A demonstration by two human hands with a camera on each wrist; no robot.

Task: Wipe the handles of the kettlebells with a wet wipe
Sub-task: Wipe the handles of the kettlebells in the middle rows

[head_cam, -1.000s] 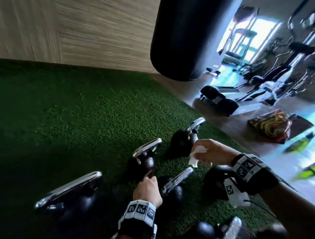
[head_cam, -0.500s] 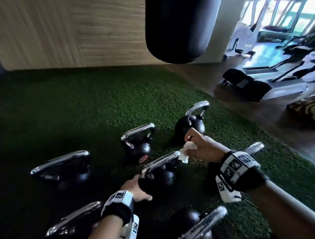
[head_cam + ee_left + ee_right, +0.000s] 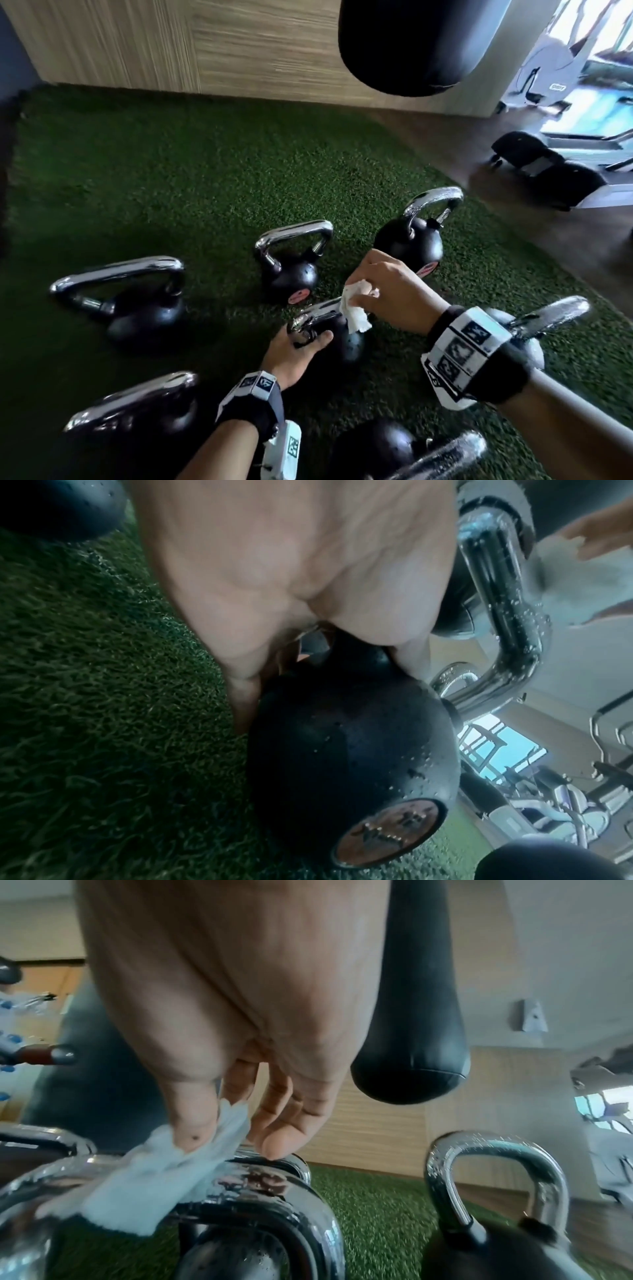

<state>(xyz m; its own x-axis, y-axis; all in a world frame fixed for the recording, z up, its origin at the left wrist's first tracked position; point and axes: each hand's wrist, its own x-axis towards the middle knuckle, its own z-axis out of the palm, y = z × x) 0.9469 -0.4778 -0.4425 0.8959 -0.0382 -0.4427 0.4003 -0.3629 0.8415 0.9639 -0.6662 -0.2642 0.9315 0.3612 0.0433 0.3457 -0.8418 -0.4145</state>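
Kettlebells stand on green turf (image 3: 205, 178) across the lower half of the head view; I count seven, all black with chrome handles. The one under work, the centre kettlebell (image 3: 349, 342), sits just below the middle of the frame.

Left hand (image 3: 291, 356): I see it wrapped round the near end of the chrome handle (image 3: 315, 317), with fingers curled under the bar. In the left wrist view the fingers (image 3: 246, 696) lie against the black ball (image 3: 342, 750) at the neck; droplets show on the ball and on the handle at upper right.

Right hand (image 3: 387, 291): it pinches a white wet wipe (image 3: 354, 311) between thumb and fingers, clenched on it. The wipe touches the far end of the same handle. The right wrist view confirms it: the thumb presses the wipe (image 3: 147, 1185) onto the top of the chrome bar (image 3: 260, 1185), and a fingertip touches the bar beside it.

Other items noted: two kettlebells behind the hands, one at centre (image 3: 291, 267) and one at right of centre (image 3: 414, 236), both upright and apart from the work. A black punching bag (image 3: 411, 44) hangs at upper centre before a wood-panelled wall (image 3: 171, 44). Exercise machines (image 3: 548, 164) stand at the right edge, blurred.
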